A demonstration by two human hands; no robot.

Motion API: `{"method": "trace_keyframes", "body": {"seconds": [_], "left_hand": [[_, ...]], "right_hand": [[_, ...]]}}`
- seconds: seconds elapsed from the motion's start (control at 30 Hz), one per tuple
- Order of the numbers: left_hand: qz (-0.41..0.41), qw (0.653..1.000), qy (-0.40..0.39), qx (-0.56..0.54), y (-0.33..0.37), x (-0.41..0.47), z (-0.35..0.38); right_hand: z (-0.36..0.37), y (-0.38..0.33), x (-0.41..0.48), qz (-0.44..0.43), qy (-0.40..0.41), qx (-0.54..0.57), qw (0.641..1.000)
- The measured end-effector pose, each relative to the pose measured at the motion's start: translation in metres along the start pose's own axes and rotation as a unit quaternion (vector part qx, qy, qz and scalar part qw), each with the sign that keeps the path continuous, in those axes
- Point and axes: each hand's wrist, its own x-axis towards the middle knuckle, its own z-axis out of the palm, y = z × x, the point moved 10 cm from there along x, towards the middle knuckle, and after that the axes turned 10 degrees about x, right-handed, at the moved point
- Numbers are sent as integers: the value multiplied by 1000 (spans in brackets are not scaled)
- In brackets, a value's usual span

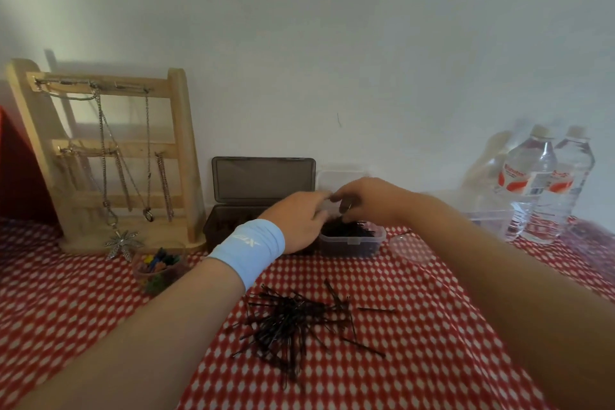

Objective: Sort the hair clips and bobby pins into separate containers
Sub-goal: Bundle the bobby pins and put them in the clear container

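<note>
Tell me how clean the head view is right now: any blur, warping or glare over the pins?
Head view: the pin pile on the cloth is sharp; both hands over the clear tub are motion-blurred; the bottles smear at the right edge; wide-angle warping bends the wooden stand; soft light, no glare.

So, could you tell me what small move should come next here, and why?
Probably release the pins the right hand is pinching into the clear tub, then reach back to the loose bobby pins. The tub already holds dark pins, and a large heap remains on the checked cloth.
</note>
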Motion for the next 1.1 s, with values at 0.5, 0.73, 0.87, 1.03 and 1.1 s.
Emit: {"method": "trace_keyframes", "body": {"seconds": [0.5,0.73,0.87,1.03,1.1], "left_hand": [[76,979,-59,182,39,14,34],[88,981,-82,150,48,9,53],[97,985,-63,127,51,5,45],[113,982,-89,118,51,7,48],[76,996,-51,13,44,9,36]], "right_hand": [[-19,80,-39,127,49,-95,986],[-3,94,-37,186,-9,-181,966],[-4,95,-40,165,9,-196,967],[-35,84,-46,142,108,-99,979],[-44,65,-46,99,136,-35,985]]}}
